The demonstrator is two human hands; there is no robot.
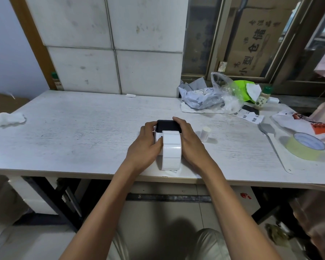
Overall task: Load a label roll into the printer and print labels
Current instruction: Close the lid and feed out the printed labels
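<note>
A small label printer [167,126] with a black top and white body sits on the white table [83,128], near its front edge. A white label roll [171,150] stands on edge in front of it, its strip running up into the printer. My left hand [145,145] grips the left side of the printer and roll, thumb on the roll's face. My right hand [189,141] presses against the right side, fingers curled over the black top. The printer's lower body is hidden by my hands.
A small white paper core [205,134] stands just right of my right hand. A tape roll [306,145], a printed bag [304,126], loose labels [249,115], plastic bags [210,96] and a spice bottle [263,98] crowd the right. A crumpled tissue [9,119] lies far left.
</note>
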